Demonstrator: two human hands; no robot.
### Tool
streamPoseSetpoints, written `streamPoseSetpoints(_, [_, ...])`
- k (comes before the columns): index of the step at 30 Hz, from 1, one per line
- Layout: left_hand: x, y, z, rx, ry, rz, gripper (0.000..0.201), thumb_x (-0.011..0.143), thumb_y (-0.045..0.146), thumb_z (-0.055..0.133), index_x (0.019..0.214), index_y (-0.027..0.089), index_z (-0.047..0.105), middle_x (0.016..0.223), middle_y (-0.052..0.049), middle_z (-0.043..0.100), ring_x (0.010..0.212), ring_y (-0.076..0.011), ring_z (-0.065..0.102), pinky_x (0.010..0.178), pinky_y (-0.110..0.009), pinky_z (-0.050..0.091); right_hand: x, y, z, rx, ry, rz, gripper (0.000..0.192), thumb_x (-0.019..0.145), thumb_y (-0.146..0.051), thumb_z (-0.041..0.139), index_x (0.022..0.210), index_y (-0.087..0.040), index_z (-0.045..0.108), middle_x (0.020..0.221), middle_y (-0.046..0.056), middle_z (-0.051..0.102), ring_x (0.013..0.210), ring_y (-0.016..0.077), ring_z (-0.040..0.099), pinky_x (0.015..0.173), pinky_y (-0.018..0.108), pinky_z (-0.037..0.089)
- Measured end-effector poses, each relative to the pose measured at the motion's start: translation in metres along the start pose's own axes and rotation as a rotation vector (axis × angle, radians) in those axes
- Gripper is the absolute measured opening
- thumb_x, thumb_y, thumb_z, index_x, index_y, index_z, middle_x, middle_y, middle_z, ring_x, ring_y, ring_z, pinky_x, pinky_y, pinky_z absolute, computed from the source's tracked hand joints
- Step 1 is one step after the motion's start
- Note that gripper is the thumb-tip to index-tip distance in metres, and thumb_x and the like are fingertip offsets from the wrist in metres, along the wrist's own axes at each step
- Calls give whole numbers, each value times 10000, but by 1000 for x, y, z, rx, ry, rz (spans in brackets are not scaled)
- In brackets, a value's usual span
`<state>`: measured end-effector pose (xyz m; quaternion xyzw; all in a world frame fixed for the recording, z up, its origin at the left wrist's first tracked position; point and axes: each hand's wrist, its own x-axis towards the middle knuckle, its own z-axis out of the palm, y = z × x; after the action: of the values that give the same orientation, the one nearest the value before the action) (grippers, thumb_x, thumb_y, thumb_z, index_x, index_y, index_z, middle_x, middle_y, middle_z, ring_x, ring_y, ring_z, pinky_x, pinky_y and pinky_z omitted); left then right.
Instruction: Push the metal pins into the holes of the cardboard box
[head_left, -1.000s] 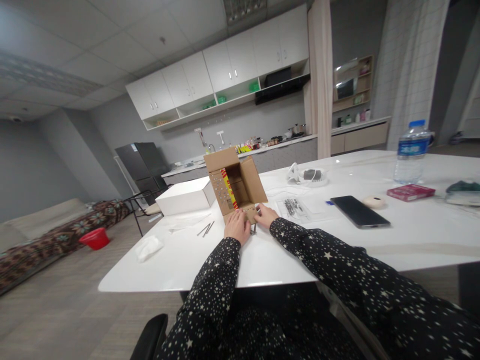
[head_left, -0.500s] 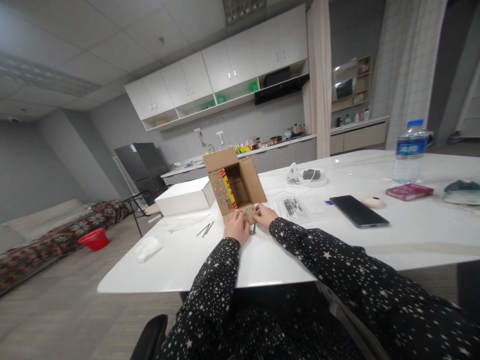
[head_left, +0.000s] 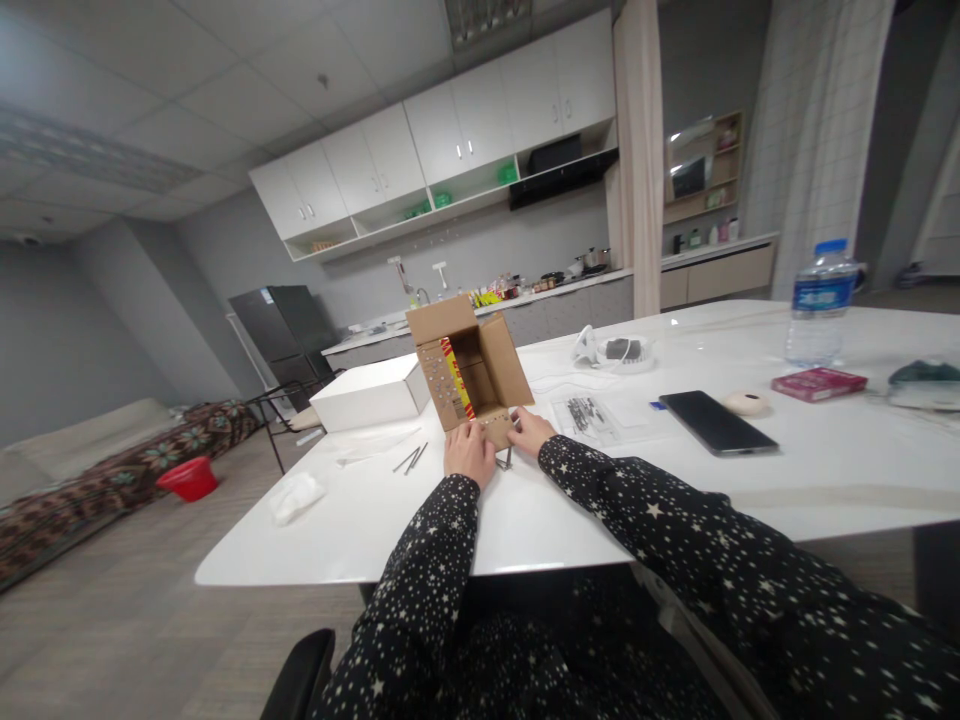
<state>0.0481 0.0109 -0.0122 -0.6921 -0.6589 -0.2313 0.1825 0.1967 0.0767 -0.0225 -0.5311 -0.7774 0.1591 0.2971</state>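
Both hands rest on the near flap of the cardboard box (head_left: 469, 375). The left hand (head_left: 468, 453) and right hand (head_left: 530, 432) press flat, fingers together, gripping nothing.

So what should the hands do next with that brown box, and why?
Probably press the near flap of the cardboard box flat. Both the left hand and the right hand already rest on that flap, which is dotted with small holes, and something thin and metal stands between them. A steady flap would make that piece easier to handle, though it is too small to identify.
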Motion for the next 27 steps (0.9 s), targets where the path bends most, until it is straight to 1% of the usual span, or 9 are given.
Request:
streamPoseSetpoints(6, [-3, 1, -2, -33, 15, 39, 275, 808, 251, 486, 1064, 198, 570, 1087, -89, 583, 1057, -246, 507, 930, -370, 386, 0, 0, 0, 0, -4, 4, 274, 763, -316, 532, 1022, -225, 519, 913, 14, 688, 845, 197, 617, 674, 270, 366])
streamPoseSetpoints(11, [-3, 2, -4, -99, 7, -2, 275, 802, 264, 502, 1062, 218, 577, 1095, -86, 576, 1082, -248, 498, 950, -386, 381, -1, -2, -1, 4, -7, 12, 271, 769, -308, 540, 1027, -226, 521, 912, 13, 687, 845, 190, 618, 678, 264, 370])
streamPoseSetpoints(15, [-4, 2, -6, -127, -7, -10, 289, 798, 272, 507, 1074, 228, 576, 1117, -87, 559, 1100, -251, 487, 966, -404, 369, -1, -2, -2, 5, -15, 15, 273, 771, -306, 545, 1029, -221, 522, 920, 15, 689, 849, 190, 619, 679, 264, 370])
streamPoseSetpoints(24, [-5, 4, -7, -137, -12, 6, 316, 782, 266, 513, 1086, 215, 581, 1110, -93, 537, 1087, -249, 491, 960, -401, 362, 1, 0, 1, 8, -8, 0, 282, 767, -304, 545, 1035, -217, 521, 927, 18, 687, 846, 187, 620, 692, 263, 377])
streamPoseSetpoints(27, [-5, 5, -7, -121, -22, -15, 335, 782, 278, 518, 1108, 219, 568, 1142, -92, 529, 1106, -251, 480, 964, -410, 353, 1, 0, 0, 10, -12, 7, 278, 769, -303, 546, 1032, -217, 520, 918, 17, 687, 836, 184, 620, 687, 261, 376])
